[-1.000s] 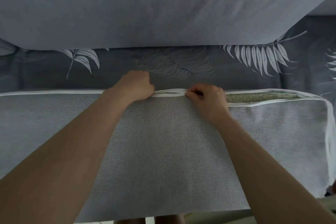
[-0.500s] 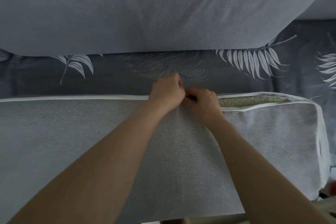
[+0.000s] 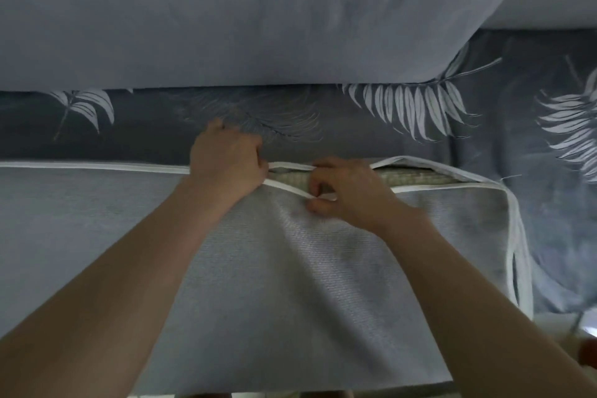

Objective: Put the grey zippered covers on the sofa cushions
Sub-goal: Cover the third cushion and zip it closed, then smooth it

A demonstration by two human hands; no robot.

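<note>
Two hands sit close but apart on the far seam of the grey woven zippered cover with white piping [image 3: 290,284], spread from 9 to 3 o'clock. Left hand [image 3: 226,158] clenches the seam; right hand [image 3: 347,192], at its 3 o'clock, pinches the gap's near piping, greenish cushion pad [image 3: 416,176] showing inside.

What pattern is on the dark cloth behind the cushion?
The dark cloth bears pale fern-like leaves on dark grey; the head view shows it.
</note>
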